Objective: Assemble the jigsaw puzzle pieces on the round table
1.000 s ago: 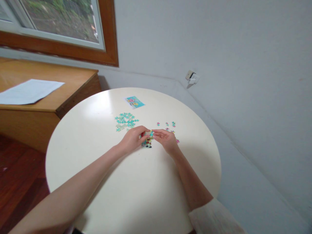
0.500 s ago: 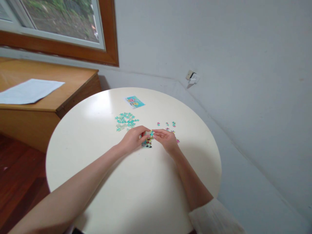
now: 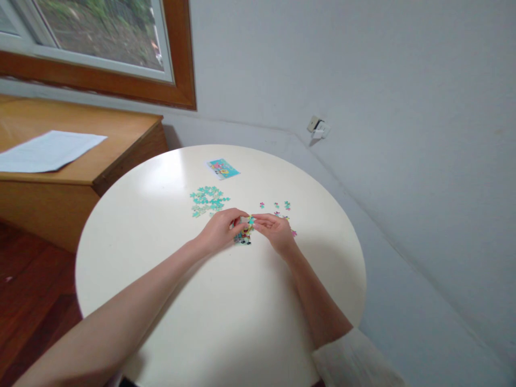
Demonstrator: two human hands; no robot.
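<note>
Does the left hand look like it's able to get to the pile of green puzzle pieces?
Probably yes: the green puzzle pieces lie flat just beyond the left hand, with nothing standing between, though it is busy at the partly joined puzzle.

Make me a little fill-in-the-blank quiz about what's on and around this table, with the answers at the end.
1. The picture card lies ____ from the person than the teal puzzle pieces.
2. Those pieces lie nearer the left hand than the ____ hand.
3. The sheet of paper lies on the wooden desk, not on the round ____.
4. The socket is fixed to the pale ____.

Missing words: farther; right; table; wall.
</note>
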